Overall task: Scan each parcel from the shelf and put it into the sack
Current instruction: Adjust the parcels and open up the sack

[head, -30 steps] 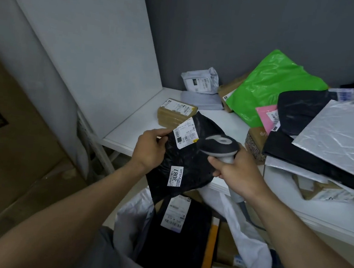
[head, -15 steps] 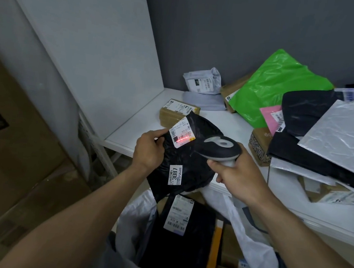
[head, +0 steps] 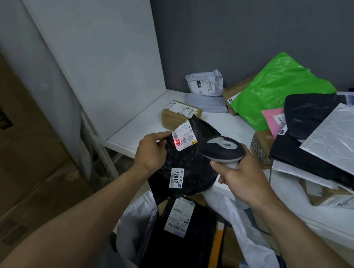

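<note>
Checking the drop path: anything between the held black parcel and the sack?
Nothing visible. The left hand holds the black parcel over the open mouth of the sack. The scanner in the right hand is beside it, not beneath, and other parcels already lie inside.

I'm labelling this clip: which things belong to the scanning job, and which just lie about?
Job: black plastic parcel, held by left hand; grey-and-black handheld scanner, in right hand; white plastic sack; green plastic mailer on white shelf.
Lying about: large brown cardboard cartons, far left.
</note>
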